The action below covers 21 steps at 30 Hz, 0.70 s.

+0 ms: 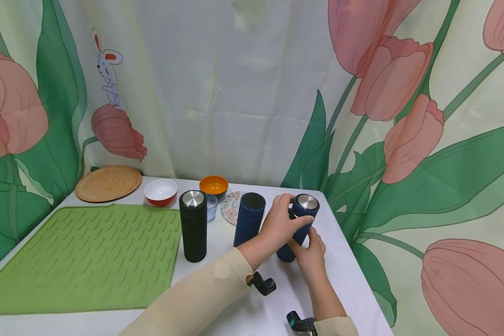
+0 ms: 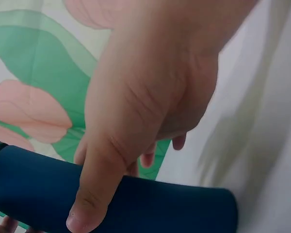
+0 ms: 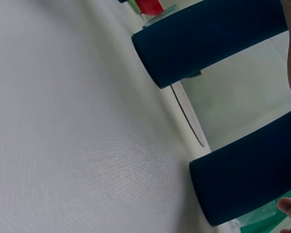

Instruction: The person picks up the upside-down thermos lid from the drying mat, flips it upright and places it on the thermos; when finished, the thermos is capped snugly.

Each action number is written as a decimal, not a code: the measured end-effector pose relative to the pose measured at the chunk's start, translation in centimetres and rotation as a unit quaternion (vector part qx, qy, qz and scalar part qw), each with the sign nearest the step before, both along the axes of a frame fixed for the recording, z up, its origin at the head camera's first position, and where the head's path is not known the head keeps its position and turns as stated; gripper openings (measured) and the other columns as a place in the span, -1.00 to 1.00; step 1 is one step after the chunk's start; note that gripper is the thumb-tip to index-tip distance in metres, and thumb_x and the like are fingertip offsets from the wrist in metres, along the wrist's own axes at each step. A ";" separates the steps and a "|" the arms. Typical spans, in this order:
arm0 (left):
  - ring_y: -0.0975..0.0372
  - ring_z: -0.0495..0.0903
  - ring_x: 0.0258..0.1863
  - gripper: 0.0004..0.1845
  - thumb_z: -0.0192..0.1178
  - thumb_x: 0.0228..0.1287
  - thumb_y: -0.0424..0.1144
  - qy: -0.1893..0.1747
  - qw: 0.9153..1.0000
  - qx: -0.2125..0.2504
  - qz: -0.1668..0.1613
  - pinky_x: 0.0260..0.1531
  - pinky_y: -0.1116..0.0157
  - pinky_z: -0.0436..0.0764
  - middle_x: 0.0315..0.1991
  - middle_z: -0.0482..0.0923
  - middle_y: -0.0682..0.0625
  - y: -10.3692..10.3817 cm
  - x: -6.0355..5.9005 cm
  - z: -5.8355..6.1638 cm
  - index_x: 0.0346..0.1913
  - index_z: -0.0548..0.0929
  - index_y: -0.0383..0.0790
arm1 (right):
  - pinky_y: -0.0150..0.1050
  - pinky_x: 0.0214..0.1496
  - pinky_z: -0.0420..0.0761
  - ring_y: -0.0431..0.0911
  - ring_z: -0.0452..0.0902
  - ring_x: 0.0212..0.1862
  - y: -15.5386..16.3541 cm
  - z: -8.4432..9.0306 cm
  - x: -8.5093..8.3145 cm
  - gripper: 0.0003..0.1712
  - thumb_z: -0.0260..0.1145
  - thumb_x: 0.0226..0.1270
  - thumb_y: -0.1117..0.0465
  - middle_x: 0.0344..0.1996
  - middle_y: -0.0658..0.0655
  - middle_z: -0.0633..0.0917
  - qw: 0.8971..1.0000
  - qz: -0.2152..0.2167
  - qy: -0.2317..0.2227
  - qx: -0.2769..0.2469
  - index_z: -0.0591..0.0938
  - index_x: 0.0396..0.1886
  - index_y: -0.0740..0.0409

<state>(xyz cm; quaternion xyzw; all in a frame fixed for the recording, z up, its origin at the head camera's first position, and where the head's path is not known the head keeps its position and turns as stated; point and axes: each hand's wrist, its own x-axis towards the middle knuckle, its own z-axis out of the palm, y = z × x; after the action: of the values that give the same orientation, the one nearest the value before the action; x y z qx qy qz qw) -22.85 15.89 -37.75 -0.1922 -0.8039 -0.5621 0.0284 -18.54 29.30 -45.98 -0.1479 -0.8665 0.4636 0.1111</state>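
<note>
My left hand curls round the upper body of a matte navy flask, just under its steel cap; my right hand grips its base. The flask tilts on the white table. Left of my hands: one uncapped navy flask, one black flask. Three cylinders total.

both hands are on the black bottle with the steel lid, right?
Not quite: the left hand and right hand hold the dark blue bottle with the steel lid. The black bottle stands untouched by the green mat, as the head view shows.
</note>
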 end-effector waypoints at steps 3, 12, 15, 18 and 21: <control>0.12 0.63 0.24 -0.25 0.49 0.31 0.15 0.005 1.000 -0.009 -0.006 0.19 0.07 0.72 0.36 0.46 -0.04 -0.1 -0.1 0.1 0.45 0.47 -0.03 | 0.52 0.57 0.15 0.31 -0.18 0.70 -0.1 0.0 0.0 0.04 0.41 0.40 -0.26 0.67 0.31 0.20 1.000 -0.002 -0.003 -0.003 0.18 0.69 0.00; 0.01 0.58 0.37 -0.20 0.42 0.39 0.14 -0.020 0.998 -0.013 -0.057 0.29 -0.06 0.65 0.49 0.33 -0.09 -0.8 -0.5 0.4 0.59 0.36 0.05 | 0.49 0.58 0.16 0.30 -0.14 0.69 -0.1 0.3 0.0 0.05 0.43 0.38 -0.27 0.65 0.33 0.24 1.000 -0.001 0.001 0.004 0.20 0.69 0.00; 0.05 0.59 0.33 -0.03 0.47 0.26 0.24 -0.013 0.999 -0.027 -0.037 0.26 -0.01 0.66 0.48 0.34 -0.09 -0.4 -0.1 0.6 0.62 0.27 0.01 | 0.53 0.57 0.12 0.33 -0.16 0.69 -0.1 0.2 0.0 0.05 0.44 0.40 -0.22 0.65 0.32 0.23 1.000 0.000 -0.002 0.012 0.16 0.71 -0.03; 0.11 0.65 0.14 0.11 0.52 0.07 0.38 -0.005 0.999 -0.045 0.005 0.03 0.13 0.70 0.39 0.37 -0.03 0.3 0.3 1.1 0.55 0.22 0.00 | 0.55 0.55 0.07 0.34 -0.18 0.69 -0.1 0.1 -0.1 0.02 0.43 0.43 -0.14 0.66 0.30 0.23 1.000 -0.001 -0.003 0.020 0.14 0.72 -0.07; 0.15 0.65 -0.17 0.02 0.50 0.04 0.46 0.014 0.997 -0.067 0.041 -0.25 0.24 0.66 0.23 0.39 -0.01 0.9 0.4 1.7 0.38 0.28 -0.03 | 0.56 0.53 0.09 0.33 -0.16 0.69 -0.1 0.0 -0.2 -0.06 0.42 0.45 -0.08 0.64 0.29 0.26 1.000 -0.005 -0.001 0.024 0.20 0.69 -0.08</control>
<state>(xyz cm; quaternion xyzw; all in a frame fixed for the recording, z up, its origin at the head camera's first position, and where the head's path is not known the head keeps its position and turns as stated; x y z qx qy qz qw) -22.47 16.79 -36.09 -0.1683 -0.8464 -0.5027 0.0499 -18.73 29.21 -45.93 -0.1498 -0.8767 0.4422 0.1156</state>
